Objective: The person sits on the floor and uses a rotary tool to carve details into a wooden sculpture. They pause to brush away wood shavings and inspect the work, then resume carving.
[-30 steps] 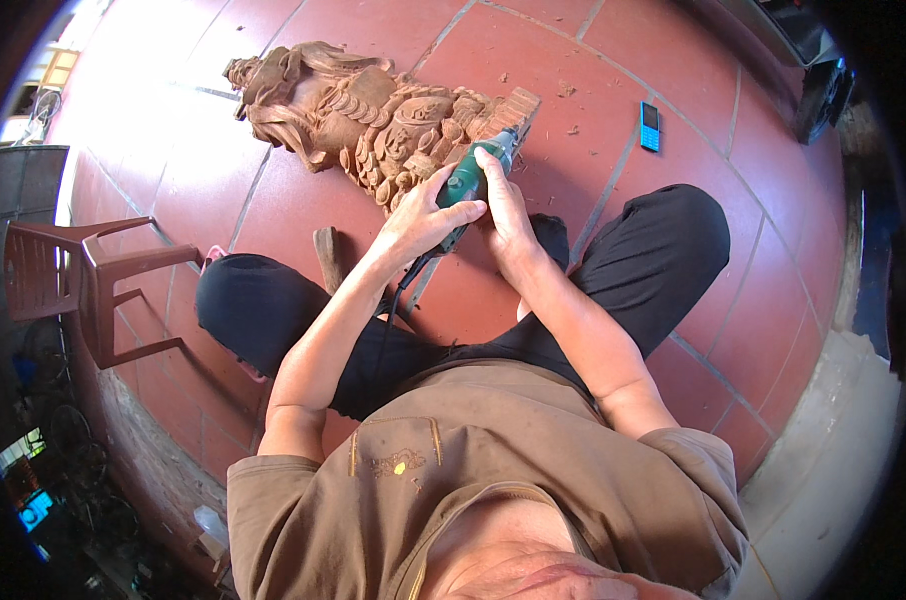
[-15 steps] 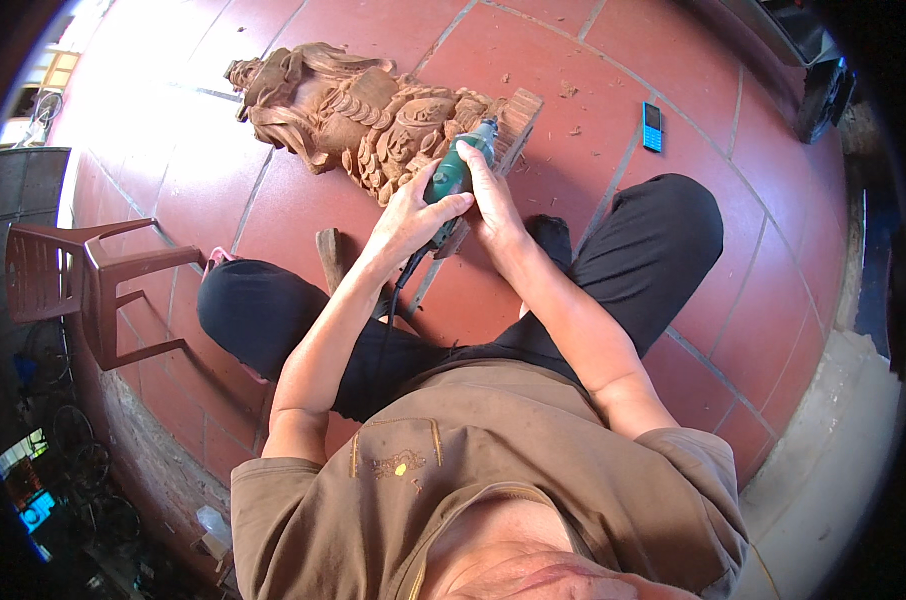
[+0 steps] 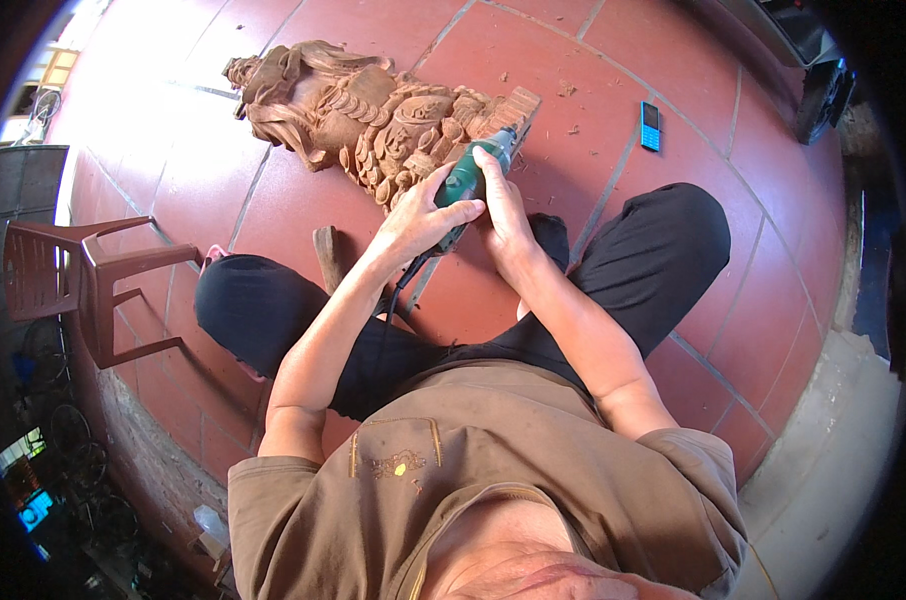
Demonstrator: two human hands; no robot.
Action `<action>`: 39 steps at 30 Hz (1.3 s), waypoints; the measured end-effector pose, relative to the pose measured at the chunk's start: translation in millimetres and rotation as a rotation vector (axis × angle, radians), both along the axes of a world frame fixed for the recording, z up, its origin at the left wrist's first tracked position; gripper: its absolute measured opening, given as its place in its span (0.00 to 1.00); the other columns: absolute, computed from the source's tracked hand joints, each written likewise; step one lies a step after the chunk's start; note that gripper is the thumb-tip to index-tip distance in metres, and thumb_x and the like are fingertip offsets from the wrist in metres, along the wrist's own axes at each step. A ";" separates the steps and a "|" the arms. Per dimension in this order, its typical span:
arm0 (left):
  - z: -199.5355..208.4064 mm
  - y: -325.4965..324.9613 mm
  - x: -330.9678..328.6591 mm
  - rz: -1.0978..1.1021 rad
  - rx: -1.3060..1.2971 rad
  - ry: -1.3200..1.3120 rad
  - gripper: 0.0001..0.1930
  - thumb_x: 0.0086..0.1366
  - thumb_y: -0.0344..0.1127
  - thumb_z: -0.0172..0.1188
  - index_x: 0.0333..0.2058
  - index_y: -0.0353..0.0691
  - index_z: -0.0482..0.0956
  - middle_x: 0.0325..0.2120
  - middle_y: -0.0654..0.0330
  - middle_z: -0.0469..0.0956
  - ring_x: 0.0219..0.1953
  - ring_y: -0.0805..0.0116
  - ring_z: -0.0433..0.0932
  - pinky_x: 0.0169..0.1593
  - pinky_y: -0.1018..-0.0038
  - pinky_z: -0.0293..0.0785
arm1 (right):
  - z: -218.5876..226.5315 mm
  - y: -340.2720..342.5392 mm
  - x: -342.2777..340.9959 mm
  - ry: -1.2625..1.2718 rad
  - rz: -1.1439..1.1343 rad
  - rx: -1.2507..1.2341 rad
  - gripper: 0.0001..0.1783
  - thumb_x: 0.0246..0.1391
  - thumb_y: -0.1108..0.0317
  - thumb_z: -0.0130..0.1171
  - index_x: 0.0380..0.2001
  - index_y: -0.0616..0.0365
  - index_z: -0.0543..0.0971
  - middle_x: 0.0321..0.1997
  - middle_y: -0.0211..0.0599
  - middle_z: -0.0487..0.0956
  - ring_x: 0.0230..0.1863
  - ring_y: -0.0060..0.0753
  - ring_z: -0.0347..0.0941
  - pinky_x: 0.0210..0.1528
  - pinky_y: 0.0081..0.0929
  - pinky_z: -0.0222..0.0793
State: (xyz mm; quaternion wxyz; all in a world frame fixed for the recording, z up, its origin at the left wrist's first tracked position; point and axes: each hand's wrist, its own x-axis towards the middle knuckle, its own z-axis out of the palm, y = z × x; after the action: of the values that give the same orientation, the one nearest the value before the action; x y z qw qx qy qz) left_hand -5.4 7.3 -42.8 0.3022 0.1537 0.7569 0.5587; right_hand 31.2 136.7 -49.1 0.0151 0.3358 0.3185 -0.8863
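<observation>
A green corded rotary tool is held between my two hands, its tip at the base end of a carved wooden statue. My left hand wraps the tool's body from the left. From the right, my right hand grips it closer to the tip, thumb along the top. The statue lies on its back on the floor, its base toward the right and its covered head end toward the far left. The bit itself is too small to make out. A dark cord runs from the tool down toward my lap.
A blue keypad phone rests on the red tiled floor, with wood shavings scattered nearby. A wooden mallet-like piece lies near my left knee. To the left stands a brown plastic chair. A black wheel is at the far right.
The tool and both hands have shifted slightly right and toward me, so the tip sits further along the statue's base. The grip stays the same.
</observation>
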 end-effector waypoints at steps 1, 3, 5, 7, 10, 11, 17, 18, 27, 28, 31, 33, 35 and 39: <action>1.8 0.9 -0.1 -0.014 0.003 0.011 0.39 0.52 0.51 0.65 0.59 0.36 0.64 0.40 0.48 0.78 0.41 0.62 0.78 0.46 0.69 0.72 | 1.7 0.3 1.4 0.002 -0.008 -0.005 0.25 0.52 0.50 0.61 0.43 0.60 0.73 0.37 0.32 0.74 0.37 0.26 0.73 0.41 0.26 0.72; 11.3 2.3 0.5 -0.033 0.012 -0.066 0.37 0.55 0.44 0.66 0.60 0.34 0.63 0.45 0.52 0.75 0.45 0.67 0.74 0.50 0.72 0.69 | 3.2 0.9 3.1 0.005 -0.024 -0.014 0.25 0.52 0.50 0.62 0.43 0.61 0.73 0.37 0.32 0.74 0.37 0.26 0.72 0.41 0.27 0.72; 10.3 1.8 0.7 -0.026 0.009 -0.058 0.37 0.55 0.44 0.66 0.60 0.34 0.63 0.45 0.52 0.75 0.45 0.68 0.74 0.50 0.72 0.69 | -0.1 0.9 3.2 0.019 -0.019 -0.006 0.25 0.52 0.50 0.62 0.43 0.61 0.73 0.37 0.32 0.74 0.37 0.26 0.72 0.41 0.27 0.72; -0.2 0.5 0.2 -0.001 -0.006 0.033 0.40 0.52 0.52 0.65 0.59 0.34 0.64 0.40 0.49 0.78 0.40 0.63 0.78 0.45 0.69 0.72 | -3.3 0.6 2.3 0.031 -0.018 -0.002 0.26 0.51 0.50 0.62 0.43 0.61 0.73 0.37 0.32 0.74 0.37 0.26 0.72 0.40 0.27 0.72; 6.5 -0.9 1.2 0.013 -0.027 -0.006 0.40 0.52 0.52 0.65 0.59 0.35 0.64 0.40 0.49 0.78 0.40 0.63 0.78 0.46 0.69 0.72 | -7.3 -1.7 -1.4 0.036 -0.028 -0.001 0.26 0.51 0.50 0.63 0.43 0.61 0.73 0.37 0.32 0.74 0.36 0.26 0.73 0.39 0.27 0.72; 8.4 -1.3 1.3 0.019 -0.017 -0.030 0.38 0.53 0.48 0.65 0.59 0.34 0.64 0.41 0.51 0.77 0.41 0.66 0.76 0.47 0.71 0.71 | -9.8 -2.8 -3.0 0.030 -0.033 -0.001 0.26 0.51 0.50 0.63 0.42 0.61 0.73 0.36 0.32 0.74 0.35 0.26 0.73 0.39 0.27 0.72; 14.7 -5.5 0.6 0.035 -0.010 -0.055 0.35 0.55 0.42 0.64 0.58 0.32 0.64 0.42 0.54 0.76 0.43 0.70 0.74 0.48 0.74 0.70 | -15.5 -8.6 -9.8 0.049 -0.039 -0.030 0.23 0.50 0.53 0.64 0.41 0.60 0.74 0.36 0.32 0.75 0.33 0.25 0.73 0.35 0.26 0.73; 9.8 -7.6 -0.6 0.035 -0.026 -0.032 0.37 0.54 0.45 0.64 0.59 0.32 0.63 0.43 0.50 0.76 0.44 0.66 0.75 0.49 0.71 0.70 | -13.8 -9.9 -10.9 0.049 -0.045 -0.050 0.22 0.51 0.55 0.64 0.40 0.60 0.74 0.36 0.32 0.75 0.33 0.25 0.73 0.34 0.26 0.74; 9.1 -9.1 1.1 0.066 0.015 0.018 0.31 0.57 0.39 0.64 0.56 0.32 0.66 0.40 0.56 0.75 0.41 0.73 0.73 0.45 0.77 0.70 | -6.2 -11.4 -12.5 0.032 -0.016 -0.051 0.22 0.50 0.54 0.64 0.40 0.59 0.74 0.35 0.32 0.75 0.33 0.25 0.73 0.34 0.25 0.73; 10.0 -8.1 1.1 0.053 0.015 0.011 0.31 0.57 0.39 0.64 0.57 0.32 0.66 0.41 0.56 0.75 0.41 0.73 0.73 0.45 0.76 0.71 | -7.1 -11.2 -11.8 0.046 -0.027 -0.050 0.22 0.50 0.54 0.64 0.40 0.59 0.74 0.35 0.32 0.75 0.33 0.25 0.73 0.34 0.26 0.73; 22.3 -6.1 1.6 0.014 -0.005 -0.032 0.33 0.57 0.40 0.64 0.58 0.32 0.65 0.42 0.55 0.75 0.42 0.72 0.73 0.47 0.75 0.70 | -8.4 -10.1 -9.3 0.050 -0.047 -0.043 0.23 0.50 0.54 0.64 0.40 0.60 0.74 0.35 0.32 0.75 0.32 0.26 0.73 0.35 0.26 0.73; 20.4 -5.5 2.0 0.013 0.010 -0.073 0.34 0.56 0.41 0.65 0.58 0.32 0.65 0.43 0.55 0.75 0.44 0.71 0.73 0.48 0.75 0.70 | -5.0 -8.2 -6.5 0.002 -0.040 -0.033 0.23 0.50 0.54 0.64 0.40 0.60 0.73 0.35 0.32 0.74 0.32 0.26 0.73 0.35 0.26 0.74; 18.8 -5.4 1.7 -0.003 0.005 -0.087 0.34 0.56 0.42 0.65 0.58 0.32 0.65 0.44 0.54 0.75 0.45 0.71 0.72 0.49 0.74 0.69 | -7.6 -7.0 -4.7 0.006 -0.041 -0.049 0.23 0.50 0.53 0.64 0.40 0.60 0.73 0.35 0.32 0.74 0.33 0.26 0.73 0.35 0.27 0.73; 15.1 -5.7 -2.2 -0.045 -0.022 -0.069 0.34 0.56 0.42 0.65 0.58 0.33 0.64 0.45 0.54 0.75 0.47 0.70 0.72 0.51 0.74 0.68 | -13.2 -6.7 -1.9 0.012 -0.060 -0.030 0.23 0.50 0.53 0.64 0.40 0.59 0.73 0.34 0.32 0.74 0.32 0.26 0.73 0.34 0.27 0.73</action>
State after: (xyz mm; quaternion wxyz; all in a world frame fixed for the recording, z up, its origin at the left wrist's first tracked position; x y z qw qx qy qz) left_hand -7.7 1.6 -27.6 0.3420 0.1479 0.7486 0.5484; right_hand 29.3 130.0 -62.3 -0.0086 0.3396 0.2950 -0.8931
